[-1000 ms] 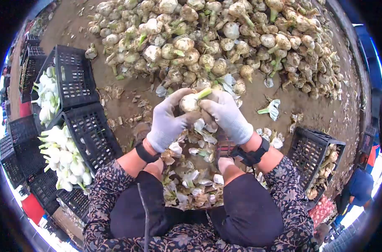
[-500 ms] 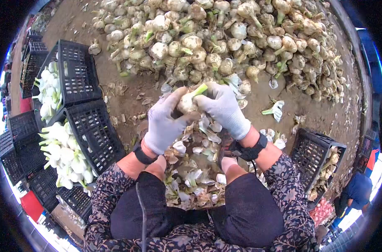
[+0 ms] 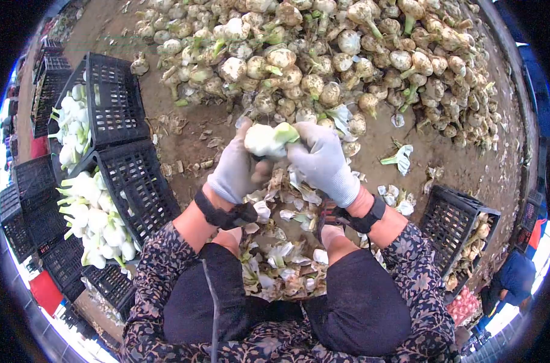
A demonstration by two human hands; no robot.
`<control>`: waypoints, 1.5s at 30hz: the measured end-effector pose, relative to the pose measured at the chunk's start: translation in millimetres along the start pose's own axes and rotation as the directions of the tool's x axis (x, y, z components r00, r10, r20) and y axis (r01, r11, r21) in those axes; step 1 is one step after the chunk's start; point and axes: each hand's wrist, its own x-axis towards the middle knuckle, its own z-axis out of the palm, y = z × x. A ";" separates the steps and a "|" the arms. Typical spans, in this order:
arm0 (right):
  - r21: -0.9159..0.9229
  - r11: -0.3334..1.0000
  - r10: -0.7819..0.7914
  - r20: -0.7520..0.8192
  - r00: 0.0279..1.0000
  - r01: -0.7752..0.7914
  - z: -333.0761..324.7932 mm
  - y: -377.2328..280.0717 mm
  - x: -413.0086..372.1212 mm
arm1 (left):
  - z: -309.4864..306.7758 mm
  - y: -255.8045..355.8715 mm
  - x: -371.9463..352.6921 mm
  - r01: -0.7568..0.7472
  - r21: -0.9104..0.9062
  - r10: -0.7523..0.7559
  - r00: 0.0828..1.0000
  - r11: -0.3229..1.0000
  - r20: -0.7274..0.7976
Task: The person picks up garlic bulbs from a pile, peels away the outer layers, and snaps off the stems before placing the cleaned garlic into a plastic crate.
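A white garlic bulb (image 3: 264, 141) with a pale green stem is held up between my two gloved hands, stem pointing right. My left hand (image 3: 231, 172) is closed round the bulb's left and lower side, thumb along its top left edge. On the other side, my right hand (image 3: 324, 160) pinches the stem end, with fingertips against the green part. Its outer surface looks clean and smooth beside the soil-covered bulbs of the garlic heap (image 3: 311, 60) just beyond. Beneath my hands, peeled garlic skins (image 3: 281, 257) litter the ground between my feet.
Black crates (image 3: 138, 181) at the left hold clean white garlic (image 3: 99, 221). Another black crate (image 3: 447, 227) on the right contains brownish garlic. A loose peeled leaf (image 3: 399, 158) lies on the dirt floor. A person in blue (image 3: 514, 277) is at the far right edge.
The brownish outer skin is gone from the visible side of the bulb, which now shows white. The bulb has turned, and my right hand has shifted slightly along its stem end.
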 end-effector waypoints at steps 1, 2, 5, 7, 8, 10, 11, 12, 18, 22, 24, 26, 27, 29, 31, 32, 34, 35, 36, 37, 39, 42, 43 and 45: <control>0.042 0.997 0.075 -0.091 0.993 -0.071 5.0 0.2 -2.5 | 5.5 -2.6 2.3 -0.069 0.077 0.081 0.982 0.995 -0.168; 0.185 0.973 0.161 -0.118 0.980 -0.138 14.4 11.2 -2.9 | 15.5 -6.8 1.9 -0.272 0.080 0.274 0.961 0.959 -0.019; 0.119 0.974 0.212 -0.210 0.954 -0.191 26.6 22.4 -6.9 | 36.5 -35.2 1.9 -0.573 0.460 0.634 0.773 0.678 0.028; -0.071 0.995 -0.079 -0.161 0.984 0.068 26.3 16.6 -11.3 | 30.0 -39.9 6.2 -0.634 0.671 0.753 0.636 0.385 0.169; -0.160 0.966 -0.224 -0.115 0.968 0.204 26.3 14.1 -11.1 | 26.9 -35.3 6.1 -0.601 0.678 0.715 0.681 0.423 0.157; -0.135 0.967 -0.219 0.005 0.976 0.217 25.3 8.2 -9.1 | 16.2 -24.4 8.5 -0.530 0.686 0.634 0.763 0.498 0.128; -0.134 0.972 -0.184 0.083 0.979 0.194 20.2 5.4 -8.5 | 13.1 -20.8 15.2 -0.568 0.729 0.698 0.695 0.382 0.175; -0.135 0.976 -0.147 0.158 0.976 0.169 15.2 4.1 -8.1 | 7.9 -20.4 13.7 -0.562 0.683 0.650 0.742 0.466 0.167; 0.549 0.694 0.244 0.429 0.870 -0.466 -14.8 -10.0 -10.1 | 5.2 -15.3 -2.8 -0.488 0.482 0.483 0.864 0.728 0.144; 0.733 0.626 0.299 0.089 0.950 -0.266 -33.3 28.1 -2.3 | 6.6 -10.4 -12.8 -0.509 0.636 0.461 0.849 0.580 0.258; 0.910 0.385 0.281 0.042 0.959 -0.152 -53.1 41.0 1.2 | -1.4 -17.5 -11.5 -0.558 0.596 0.475 0.823 0.578 0.311; 0.228 0.923 0.294 0.099 0.951 -0.310 -69.5 33.7 9.1 | 3.3 -18.8 -15.2 -0.528 0.601 0.495 0.835 0.600 0.239; -0.171 0.970 0.205 0.215 0.955 -0.170 -65.5 34.2 8.5 | 4.0 -17.2 -16.0 -0.536 0.590 0.505 0.830 0.604 0.237; -0.462 0.882 0.098 0.367 0.925 0.090 -52.8 31.4 0.3 | 4.1 -12.2 -18.3 -0.511 0.587 0.488 0.846 0.628 0.215; -0.119 0.992 -0.004 0.306 0.952 0.043 -41.3 27.0 -1.9 | 5.9 -5.2 -19.7 -0.501 0.657 0.458 0.851 0.562 0.257; 0.072 0.997 -0.049 0.227 0.973 0.034 -33.9 24.3 -1.8 | 6.7 -4.4 -19.8 -0.494 0.692 0.440 0.855 0.527 0.276; 0.201 0.971 0.088 0.190 0.978 -0.126 -17.6 15.4 -0.8 | 7.7 -7.8 -18.9 -0.533 0.696 0.498 0.820 0.481 0.283; 0.266 0.943 0.155 0.177 0.972 -0.199 -10.6 10.7 0.1 | 7.8 -8.7 -17.5 -0.511 0.669 0.498 0.834 0.540 0.235; 0.195 0.977 0.067 0.102 0.992 -0.086 -4.8 6.7 -0.2 | 8.0 -8.8 -16.6 -0.489 0.636 0.496 0.848 0.596 0.187; 0.115 0.993 -0.028 0.037 0.999 0.023 1.3 2.9 -2.1 | 7.1 -6.4 -17.1 -0.426 0.517 0.445 0.891 0.743 0.095; -0.054 0.954 -0.297 -0.005 0.955 0.296 18.1 -3.2 -8.5 | -8.4 -13.7 -4.4 -0.300 0.149 0.300 0.954 0.942 0.023; 0.160 0.962 -0.245 0.132 0.961 0.223 31.8 -12.9 -26.5 | -21.5 -19.5 -3.4 -0.213 -0.017 0.214 0.975 0.977 0.068; 0.259 0.963 -0.113 0.124 0.986 0.077 31.4 -20.5 -25.6 | -23.0 -19.8 -1.3 -0.292 0.193 0.286 0.956 0.937 0.060; 0.574 0.756 0.211 0.239 0.948 -0.313 17.7 -24.9 -18.1 | -27.4 -20.7 -3.6 -0.402 0.488 0.408 0.907 0.775 0.100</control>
